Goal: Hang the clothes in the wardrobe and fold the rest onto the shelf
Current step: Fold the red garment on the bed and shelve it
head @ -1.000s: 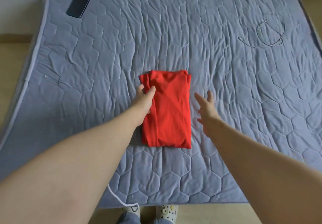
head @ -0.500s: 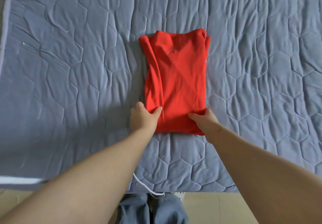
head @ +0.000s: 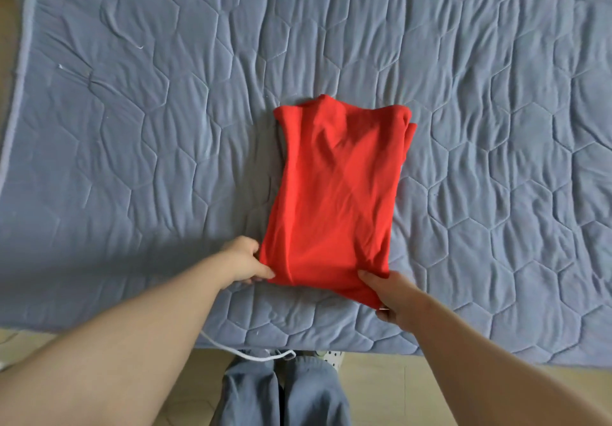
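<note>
Close to the bed's near edge, the left hand [head: 246, 263] pinches the near-left corner of the red fabric garment [head: 334, 193], thumb on top. The right hand [head: 392, 293] grips the near-right corner, fingers tucked beneath. The garment lies folded into a long panel on the grey-blue quilted bed cover [head: 132, 127]. Folding seems to be in hand. The next move likely calls for lifting the near hem and carrying it to the far edge, corners level.

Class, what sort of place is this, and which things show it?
Probably a bedroom: a quilted grey-blue mattress cover fills the view, a folded red garment lies on it, and pale floor shows at its near edge.
</note>
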